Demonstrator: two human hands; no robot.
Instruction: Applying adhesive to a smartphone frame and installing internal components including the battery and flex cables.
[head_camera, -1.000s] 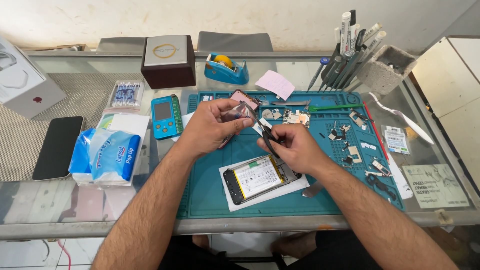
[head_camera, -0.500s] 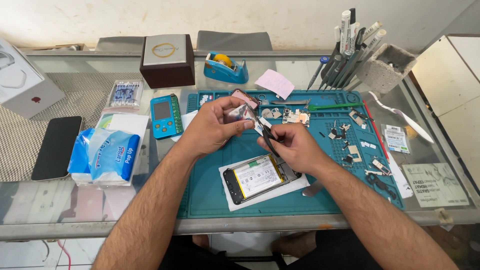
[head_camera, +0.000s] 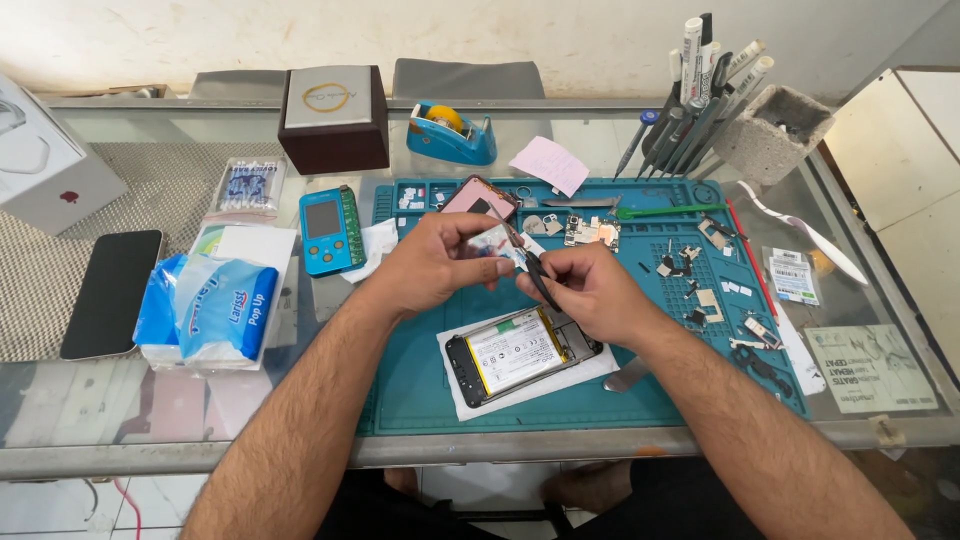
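Hands over mat (head_camera: 420, 390) | your left hand (head_camera: 435, 262) pinches small part (head_camera: 495, 243) | your right hand (head_camera: 590, 290) grips tweezers (head_camera: 540, 275) | opened phone (head_camera: 520, 352) below

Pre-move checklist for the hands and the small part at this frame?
1. Left hand pinches the small part: ok.
2. Right hand has its grip on the black tweezers: ok.
3. Tweezer tip on the part: cannot tell, fingers hide it.
4. Opened phone lies flat on the teal mat, below both hands: ok.
5. Loose screws and plates apart from the hands: ok.
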